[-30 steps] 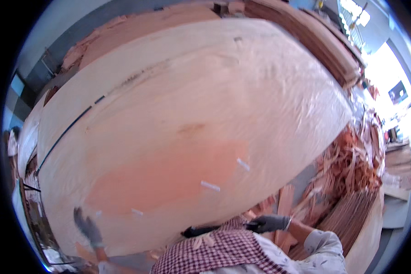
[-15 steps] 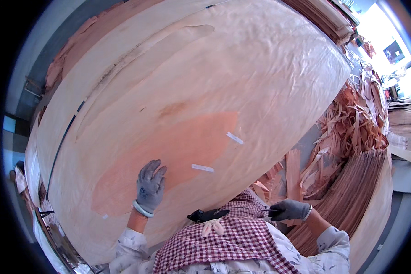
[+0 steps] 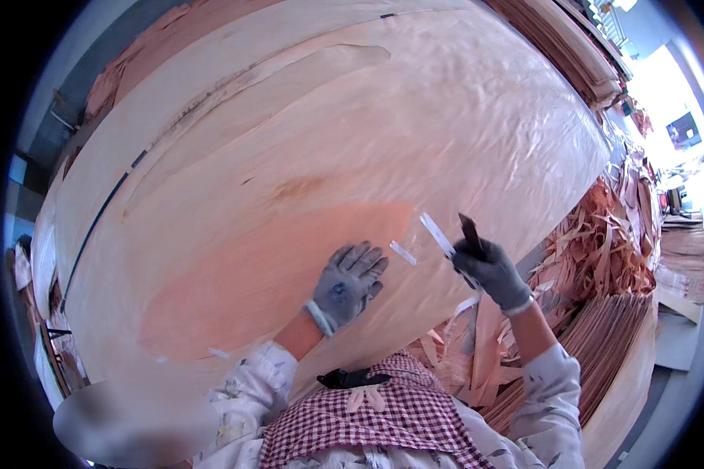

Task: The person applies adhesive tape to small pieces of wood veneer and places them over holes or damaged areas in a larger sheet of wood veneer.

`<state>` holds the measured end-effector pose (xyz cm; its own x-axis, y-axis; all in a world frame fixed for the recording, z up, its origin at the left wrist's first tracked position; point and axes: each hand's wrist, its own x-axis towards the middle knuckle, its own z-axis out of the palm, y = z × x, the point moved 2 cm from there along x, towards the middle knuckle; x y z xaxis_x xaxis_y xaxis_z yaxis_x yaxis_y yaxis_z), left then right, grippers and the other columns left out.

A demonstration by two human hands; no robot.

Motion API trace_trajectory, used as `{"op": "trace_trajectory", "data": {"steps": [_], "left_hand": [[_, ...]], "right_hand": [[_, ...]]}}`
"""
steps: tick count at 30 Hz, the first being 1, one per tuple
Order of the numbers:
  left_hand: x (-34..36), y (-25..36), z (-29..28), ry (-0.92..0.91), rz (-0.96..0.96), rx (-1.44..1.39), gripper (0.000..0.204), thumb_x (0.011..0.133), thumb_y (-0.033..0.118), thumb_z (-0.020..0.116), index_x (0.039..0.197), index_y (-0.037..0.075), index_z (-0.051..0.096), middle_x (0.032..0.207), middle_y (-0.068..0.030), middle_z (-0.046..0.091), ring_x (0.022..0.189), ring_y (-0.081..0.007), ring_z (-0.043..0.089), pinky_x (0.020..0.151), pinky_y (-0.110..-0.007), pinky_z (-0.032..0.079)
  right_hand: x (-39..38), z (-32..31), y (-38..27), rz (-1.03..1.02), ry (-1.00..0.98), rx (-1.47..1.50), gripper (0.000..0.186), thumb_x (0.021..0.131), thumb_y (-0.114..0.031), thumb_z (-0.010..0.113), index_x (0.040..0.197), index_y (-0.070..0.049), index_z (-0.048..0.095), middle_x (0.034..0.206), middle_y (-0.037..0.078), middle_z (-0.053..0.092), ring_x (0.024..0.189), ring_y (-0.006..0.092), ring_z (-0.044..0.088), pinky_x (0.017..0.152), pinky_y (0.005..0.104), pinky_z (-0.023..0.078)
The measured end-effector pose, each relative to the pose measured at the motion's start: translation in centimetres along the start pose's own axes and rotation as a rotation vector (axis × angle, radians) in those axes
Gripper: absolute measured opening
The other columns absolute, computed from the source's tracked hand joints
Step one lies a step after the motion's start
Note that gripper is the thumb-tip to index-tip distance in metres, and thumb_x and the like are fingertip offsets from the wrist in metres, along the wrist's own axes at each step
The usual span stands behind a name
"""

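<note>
On the sheet (image 3: pixel 477 148), the left hand (image 3: pixel 346 291) lay spread; the right hand (image 3: pixel 494 275) clutched a strip (image 3: pixel 436 233) and blade (image 3: pixel 469 230), whose slip might gouge wood.

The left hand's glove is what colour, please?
The glove is grey, as the head view shows best.

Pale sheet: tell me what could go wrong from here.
The dark tool jutting from the right hand might nick the pale sheet. The white strip at that hand could slip or fold. Pressure from the spread left hand could crease the sheet, whose right side looks rippled.
</note>
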<state>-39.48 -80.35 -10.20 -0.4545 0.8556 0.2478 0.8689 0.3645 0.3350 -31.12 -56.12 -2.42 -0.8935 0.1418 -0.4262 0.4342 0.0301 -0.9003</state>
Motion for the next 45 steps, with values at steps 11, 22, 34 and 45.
{"op": "trace_trajectory", "data": {"steps": [11, 22, 34, 45], "left_hand": [[5.2, -1.9, 4.2, -0.128, 0.048, 0.008, 0.063, 0.082, 0.041, 0.054, 0.131, 0.003, 0.042, 0.137, -0.0141, 0.041, 0.128, -0.0281, 0.036, 0.109, -0.045, 0.019], [10.4, -4.3, 5.8, -0.238, -0.048, 0.092, 0.056, 0.08, 0.036, 0.057, 0.133, 0.024, 0.042, 0.137, -0.0057, 0.038, 0.129, -0.0282, 0.031, 0.103, -0.048, 0.023], [4.0, -6.1, 2.7, 0.225, -0.552, -1.2, 0.028, 0.08, 0.016, 0.053, 0.107, 0.007, 0.055, 0.113, -0.0098, 0.054, 0.113, -0.0247, 0.048, 0.095, -0.039, 0.036], [-5.4, -12.5, -2.7, 0.229, -0.415, 0.147, 0.047, 0.082, 0.023, 0.056, 0.125, 0.006, 0.049, 0.13, -0.0135, 0.046, 0.123, -0.0309, 0.04, 0.105, -0.043, 0.027]], "right_hand": [[12.3, -0.3, 6.9, 0.05, 0.064, 0.06, 0.019, 0.079, -0.009, 0.063, 0.096, -0.003, 0.058, 0.074, -0.001, 0.055, 0.058, 0.0069, 0.048, 0.051, 0.0216, 0.04], [11.3, -0.6, 6.3, 0.155, 0.051, -0.223, 0.014, 0.077, -0.01, 0.063, 0.085, 0.0, 0.058, 0.069, 0.001, 0.056, 0.061, 0.0088, 0.051, 0.055, 0.0246, 0.043], [11.3, 13.6, -3.7, -0.21, -0.292, -0.066, 0.024, 0.085, -0.009, 0.058, 0.108, 0.001, 0.058, 0.078, 0.0, 0.058, 0.067, 0.006, 0.052, 0.061, 0.0214, 0.044], [20.4, 20.3, 1.5, -0.175, -0.189, -0.404, 0.019, 0.076, -0.016, 0.064, 0.082, -0.001, 0.053, 0.062, 0.009, 0.058, 0.054, 0.0158, 0.057, 0.051, 0.0288, 0.045]]}}
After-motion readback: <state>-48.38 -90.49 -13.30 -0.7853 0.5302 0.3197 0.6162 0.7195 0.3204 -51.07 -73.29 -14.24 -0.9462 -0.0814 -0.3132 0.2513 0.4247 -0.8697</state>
